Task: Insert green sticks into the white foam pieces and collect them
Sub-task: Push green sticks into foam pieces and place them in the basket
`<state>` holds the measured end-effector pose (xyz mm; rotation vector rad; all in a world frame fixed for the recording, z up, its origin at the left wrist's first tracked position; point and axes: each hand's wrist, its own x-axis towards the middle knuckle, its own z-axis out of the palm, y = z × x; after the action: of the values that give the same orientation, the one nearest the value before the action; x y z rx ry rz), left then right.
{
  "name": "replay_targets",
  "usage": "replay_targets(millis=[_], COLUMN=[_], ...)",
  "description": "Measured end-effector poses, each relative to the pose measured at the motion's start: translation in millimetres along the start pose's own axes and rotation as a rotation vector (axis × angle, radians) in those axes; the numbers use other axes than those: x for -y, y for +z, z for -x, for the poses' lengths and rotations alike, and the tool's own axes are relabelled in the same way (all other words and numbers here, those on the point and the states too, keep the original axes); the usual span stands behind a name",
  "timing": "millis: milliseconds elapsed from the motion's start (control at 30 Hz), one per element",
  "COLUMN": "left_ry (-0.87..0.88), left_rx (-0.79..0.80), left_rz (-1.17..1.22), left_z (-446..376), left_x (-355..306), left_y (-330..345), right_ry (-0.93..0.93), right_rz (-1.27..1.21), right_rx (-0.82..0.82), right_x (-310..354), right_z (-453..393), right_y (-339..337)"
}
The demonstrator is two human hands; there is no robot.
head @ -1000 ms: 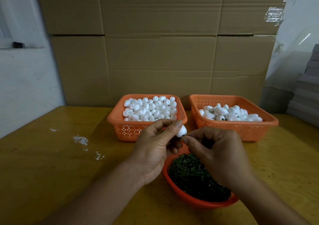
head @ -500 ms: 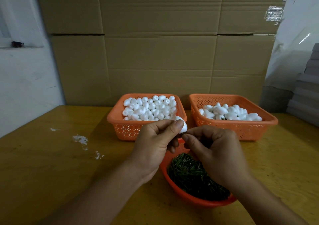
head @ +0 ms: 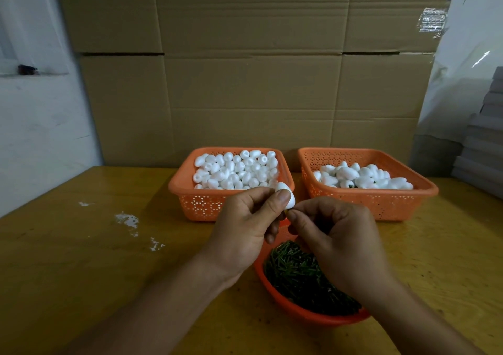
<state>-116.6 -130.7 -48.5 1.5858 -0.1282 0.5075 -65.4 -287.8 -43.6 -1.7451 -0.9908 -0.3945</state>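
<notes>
White crumbs (head: 126, 218) lie scattered on the yellow wooden table (head: 68, 259) at far left. Next comes an orange perforated plastic basket (head: 201, 205) heaped with white egg-shaped foam pieces (head: 236, 171). In front of it the left hand (head: 245, 229) pinches one white foam piece (head: 287, 197) between thumb and fingers. The right hand (head: 337, 243) meets its lower end, fingertips pinched together; whether they hold a stick I cannot tell. Below sits an orange round bowl (head: 299, 312) of dark green sticks (head: 296, 275). A second orange basket (head: 381, 205) at right holds more foam pieces (head: 362, 177).
</notes>
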Motion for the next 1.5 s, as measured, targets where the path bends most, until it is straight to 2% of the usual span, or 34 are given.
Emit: replay_targets(millis=[333,600,1033,1167,1500], left_ry=[0.105,0.103,0.102,0.102,0.083], left_rx=[0.018,0.035,0.041,0.066,0.033], left_rz=[-0.128,-0.093,-0.029,-0.021,-0.170], left_z=[2,4,4,5,9], left_x=[-2,-3,-3,-3,8], left_y=[-1,5,6,6,8], right_ry=[0.008,0.084,0.083,0.104,0.186], right_rz=[-0.050,-0.216,-0.326,-0.337,-0.236], right_rx=[-0.003,0.022,0.030,-0.030,-0.210], right_x=[4,6,10,3,-20], right_z=[0,0,-2,-4,-20], right_y=[1,4,4,2,-18])
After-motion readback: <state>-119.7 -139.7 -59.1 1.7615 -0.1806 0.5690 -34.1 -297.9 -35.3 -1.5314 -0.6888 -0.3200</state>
